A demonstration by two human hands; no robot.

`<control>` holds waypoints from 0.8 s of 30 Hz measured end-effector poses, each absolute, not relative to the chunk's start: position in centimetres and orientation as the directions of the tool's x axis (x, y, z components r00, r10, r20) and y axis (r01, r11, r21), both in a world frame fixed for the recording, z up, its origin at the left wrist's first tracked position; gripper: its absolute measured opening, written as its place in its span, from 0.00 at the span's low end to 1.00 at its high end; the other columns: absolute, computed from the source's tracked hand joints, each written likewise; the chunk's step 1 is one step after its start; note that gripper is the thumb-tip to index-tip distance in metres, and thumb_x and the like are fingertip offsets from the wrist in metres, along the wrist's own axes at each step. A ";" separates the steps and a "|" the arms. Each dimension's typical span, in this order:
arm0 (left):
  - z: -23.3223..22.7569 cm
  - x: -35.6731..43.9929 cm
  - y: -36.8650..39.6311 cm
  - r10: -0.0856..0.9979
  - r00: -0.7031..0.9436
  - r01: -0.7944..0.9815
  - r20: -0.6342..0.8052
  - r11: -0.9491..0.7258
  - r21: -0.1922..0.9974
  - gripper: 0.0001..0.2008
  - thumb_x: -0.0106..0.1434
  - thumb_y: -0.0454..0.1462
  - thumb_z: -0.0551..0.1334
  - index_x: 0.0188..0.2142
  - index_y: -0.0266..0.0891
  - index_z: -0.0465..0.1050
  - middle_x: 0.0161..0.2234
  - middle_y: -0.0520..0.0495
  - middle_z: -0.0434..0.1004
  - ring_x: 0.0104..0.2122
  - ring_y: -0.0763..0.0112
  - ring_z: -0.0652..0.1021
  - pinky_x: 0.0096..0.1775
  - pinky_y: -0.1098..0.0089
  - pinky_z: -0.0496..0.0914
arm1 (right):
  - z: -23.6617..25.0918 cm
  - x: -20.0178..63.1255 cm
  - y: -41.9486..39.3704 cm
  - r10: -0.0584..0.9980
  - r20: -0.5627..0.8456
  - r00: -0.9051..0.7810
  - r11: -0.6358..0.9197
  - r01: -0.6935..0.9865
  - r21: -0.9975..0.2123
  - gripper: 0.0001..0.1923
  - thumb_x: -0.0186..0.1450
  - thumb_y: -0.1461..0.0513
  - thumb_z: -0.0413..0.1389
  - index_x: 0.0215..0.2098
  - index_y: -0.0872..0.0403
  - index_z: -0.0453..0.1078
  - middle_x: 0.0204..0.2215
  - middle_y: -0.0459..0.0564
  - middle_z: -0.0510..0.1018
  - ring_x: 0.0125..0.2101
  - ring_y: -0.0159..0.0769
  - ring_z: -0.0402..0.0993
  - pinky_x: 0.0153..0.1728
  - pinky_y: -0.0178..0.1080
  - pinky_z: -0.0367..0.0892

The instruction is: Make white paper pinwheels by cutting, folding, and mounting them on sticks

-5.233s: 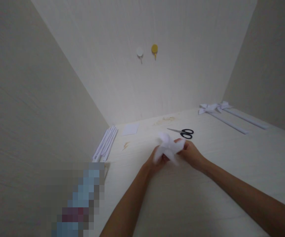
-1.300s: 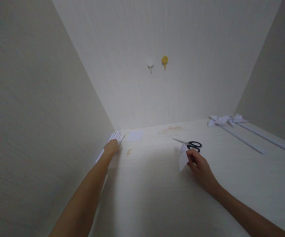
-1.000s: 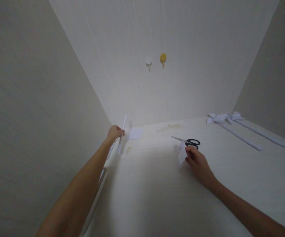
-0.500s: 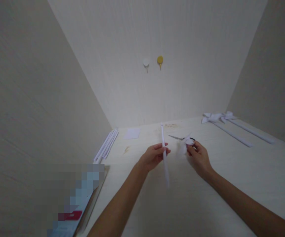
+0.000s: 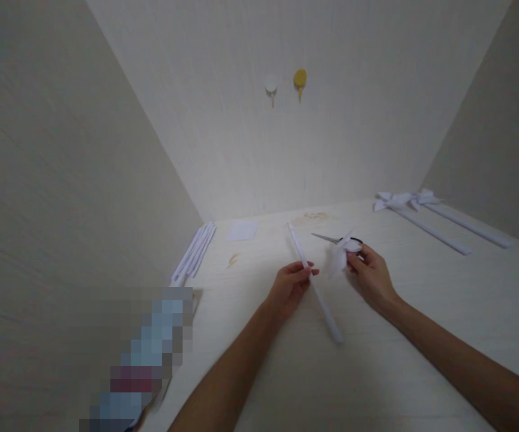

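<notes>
Your left hand point(image 5: 291, 287) has a rolled paper stick point(image 5: 323, 307) pinched between thumb and fingers, near its mid-length; the other fingertips reach out past it. Stick slants from far left to near right, near end looking wider. Your right hand point(image 5: 371, 273) pinches a folded paper pinwheel head point(image 5: 339, 259) by its right side, thumb against fingers. Stick and head are apart, head just right of the stick. Exact pinch on the head is partly hidden, and its blades are blurred.

Handling, by judgement: both very light. Stick fairly stiff along its length, but likely to crush or kink if squeezed; hold lightly mid-length. Head soft, springy and easily creased; take it close to the folded centre, not by the blade tips. Dry paper, so little slip expected.

Around you on the surface point(image 5: 353, 384): scissors point(image 5: 324, 237) beyond the head, their handles partly covered by it; whether they touch, can't tell. Far left, a bundle of paper sticks point(image 5: 196, 249), with a square paper sheet point(image 5: 243, 230) to its right. Far right, two pinwheels on sticks point(image 5: 430, 231), heads overlapping in view.
</notes>
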State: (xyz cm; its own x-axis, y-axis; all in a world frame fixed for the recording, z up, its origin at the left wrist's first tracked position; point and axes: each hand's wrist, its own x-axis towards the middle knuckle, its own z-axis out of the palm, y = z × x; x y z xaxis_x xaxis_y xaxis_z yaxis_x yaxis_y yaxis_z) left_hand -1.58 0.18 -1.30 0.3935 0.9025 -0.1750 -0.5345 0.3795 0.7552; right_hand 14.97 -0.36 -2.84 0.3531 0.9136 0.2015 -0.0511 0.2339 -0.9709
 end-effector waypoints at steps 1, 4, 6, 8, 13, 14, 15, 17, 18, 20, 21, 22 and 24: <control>-1.4 -1.5 0.1 0.910 0.382 -0.547 -0.160 0.362 0.755 0.06 0.42 0.26 0.64 0.23 0.29 0.70 0.21 0.48 0.73 0.27 0.76 0.74 0.33 0.77 0.65 | -2.8 14.9 -0.4 0.913 0.191 0.361 0.222 -0.046 -0.974 0.06 0.51 0.60 0.53 0.26 0.54 0.64 0.17 0.40 0.62 0.17 0.25 0.55 0.17 0.30 0.50; -1.4 -1.4 0.0 0.919 0.373 -0.544 -0.124 0.325 0.774 0.08 0.39 0.26 0.65 0.21 0.30 0.68 0.22 0.47 0.73 0.30 0.73 0.74 0.36 0.76 0.65 | -2.7 14.9 -0.5 0.906 0.169 0.387 0.194 -0.026 -0.981 0.05 0.50 0.61 0.53 0.26 0.54 0.65 0.16 0.40 0.62 0.17 0.25 0.55 0.17 0.30 0.51; -1.3 -1.4 -0.1 0.917 0.383 -0.525 -0.111 0.315 0.791 0.09 0.40 0.28 0.65 0.23 0.30 0.68 0.23 0.47 0.73 0.28 0.73 0.75 0.35 0.74 0.65 | -2.8 14.9 -0.4 0.906 0.183 0.382 0.209 -0.027 -0.978 0.05 0.50 0.61 0.54 0.26 0.54 0.65 0.17 0.40 0.63 0.17 0.25 0.55 0.18 0.30 0.51; -1.3 -1.3 -0.2 0.915 0.392 -0.508 -0.098 0.304 0.806 0.10 0.41 0.30 0.65 0.25 0.32 0.67 0.23 0.49 0.73 0.25 0.74 0.74 0.33 0.73 0.66 | -3.0 14.9 -0.4 0.910 0.198 0.366 0.230 -0.046 -0.972 0.05 0.50 0.61 0.54 0.27 0.54 0.65 0.18 0.40 0.63 0.18 0.25 0.55 0.18 0.30 0.51; -1.3 -1.3 -0.2 0.919 0.388 -0.462 -0.073 0.263 0.847 0.14 0.39 0.31 0.66 0.28 0.34 0.66 0.19 0.54 0.69 0.20 0.79 0.71 0.26 0.76 0.63 | -3.3 14.9 -0.3 0.909 0.194 0.368 0.240 -0.084 -0.967 0.05 0.50 0.61 0.55 0.26 0.54 0.65 0.18 0.40 0.63 0.17 0.24 0.55 0.18 0.30 0.51; -1.4 -1.3 -0.2 0.921 0.385 -0.455 -0.065 0.250 0.855 0.14 0.39 0.31 0.66 0.28 0.34 0.66 0.18 0.55 0.68 0.19 0.81 0.69 0.25 0.77 0.61 | -3.3 14.9 -0.3 0.910 0.194 0.367 0.241 -0.085 -0.967 0.05 0.50 0.61 0.55 0.26 0.54 0.65 0.18 0.40 0.63 0.17 0.24 0.55 0.18 0.30 0.51; -1.4 -1.3 -0.2 0.922 0.383 -0.445 -0.055 0.236 0.864 0.14 0.38 0.31 0.66 0.27 0.34 0.66 0.18 0.56 0.67 0.18 0.83 0.68 0.23 0.78 0.60 | -3.2 14.9 -0.3 0.910 0.195 0.366 0.241 -0.083 -0.967 0.05 0.50 0.61 0.55 0.25 0.54 0.65 0.17 0.40 0.63 0.17 0.24 0.55 0.18 0.30 0.51; -1.5 -1.3 -0.1 0.926 0.375 -0.425 -0.033 0.203 0.882 0.14 0.38 0.31 0.66 0.26 0.34 0.66 0.17 0.57 0.66 0.17 0.85 0.65 0.22 0.79 0.57 | -3.1 14.9 -0.3 0.910 0.197 0.364 0.240 -0.077 -0.968 0.05 0.50 0.61 0.55 0.25 0.54 0.65 0.17 0.40 0.62 0.17 0.24 0.55 0.17 0.30 0.50; -1.5 -1.3 -0.1 0.927 0.374 -0.417 -0.023 0.190 0.889 0.13 0.38 0.31 0.67 0.26 0.33 0.66 0.17 0.57 0.66 0.17 0.85 0.65 0.21 0.79 0.56 | -3.1 14.9 -0.4 0.910 0.197 0.365 0.240 -0.076 -0.968 0.05 0.50 0.61 0.55 0.25 0.54 0.64 0.16 0.40 0.62 0.16 0.24 0.55 0.17 0.30 0.50; -1.5 -1.3 -0.1 0.926 0.377 -0.402 -0.012 0.176 0.899 0.13 0.38 0.32 0.67 0.25 0.34 0.66 0.17 0.56 0.66 0.18 0.83 0.66 0.23 0.77 0.57 | -3.0 14.8 -0.4 0.911 0.192 0.364 0.234 -0.075 -0.969 0.05 0.50 0.61 0.55 0.24 0.54 0.64 0.16 0.40 0.62 0.16 0.24 0.54 0.17 0.30 0.49; -1.5 -1.2 -0.2 0.923 0.384 -0.394 -0.011 0.175 0.902 0.13 0.38 0.33 0.67 0.25 0.34 0.66 0.18 0.55 0.67 0.18 0.82 0.67 0.24 0.77 0.58 | -2.9 14.8 -0.4 0.913 0.189 0.362 0.230 -0.073 -0.970 0.05 0.50 0.61 0.55 0.24 0.54 0.64 0.16 0.40 0.62 0.16 0.24 0.54 0.16 0.30 0.49; -1.4 -1.2 -0.3 0.919 0.395 -0.387 -0.011 0.177 0.905 0.13 0.38 0.33 0.67 0.25 0.34 0.66 0.18 0.54 0.68 0.19 0.80 0.69 0.25 0.76 0.59 | -2.9 14.8 -0.5 0.915 0.187 0.359 0.226 -0.070 -0.972 0.05 0.50 0.61 0.55 0.25 0.54 0.64 0.16 0.40 0.62 0.16 0.24 0.54 0.16 0.30 0.49; -1.2 -1.2 -0.4 0.907 0.421 -0.375 -0.005 0.179 0.910 0.12 0.39 0.32 0.66 0.26 0.34 0.67 0.18 0.53 0.70 0.20 0.77 0.71 0.27 0.74 0.61 | -2.8 14.8 -0.5 0.918 0.181 0.353 0.216 -0.062 -0.974 0.06 0.50 0.60 0.54 0.25 0.54 0.64 0.16 0.40 0.62 0.16 0.24 0.54 0.16 0.31 0.49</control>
State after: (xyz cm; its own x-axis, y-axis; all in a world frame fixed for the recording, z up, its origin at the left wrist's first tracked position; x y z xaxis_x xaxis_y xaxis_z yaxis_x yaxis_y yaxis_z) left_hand -1.24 -0.41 -1.23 0.4206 0.9072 -0.0054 -0.3749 0.1792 0.9096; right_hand 14.78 -0.48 -2.82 0.3528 0.9179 0.1815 -0.0617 0.2164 -0.9744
